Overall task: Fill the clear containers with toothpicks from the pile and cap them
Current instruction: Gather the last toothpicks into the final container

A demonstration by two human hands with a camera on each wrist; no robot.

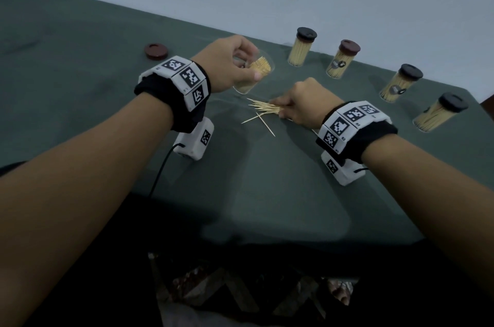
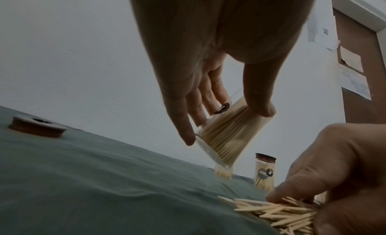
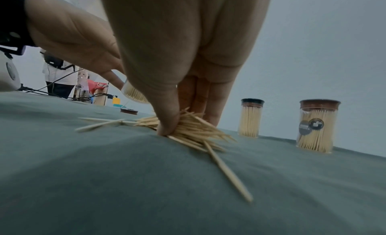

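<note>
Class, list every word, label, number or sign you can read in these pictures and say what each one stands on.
No text reads clearly enough to quote.
Capped toothpick container: round dark label with a white logo, words too blurred.
Open container in the left hand: dark round label, unreadable.
Wristbands: black-and-white square code markers, small digits beside them too small.
Red packet in the background: white print, blurred.

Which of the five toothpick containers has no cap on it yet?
The container held tilted in the left hand; the four others stand capped along the table's far edge.
</note>
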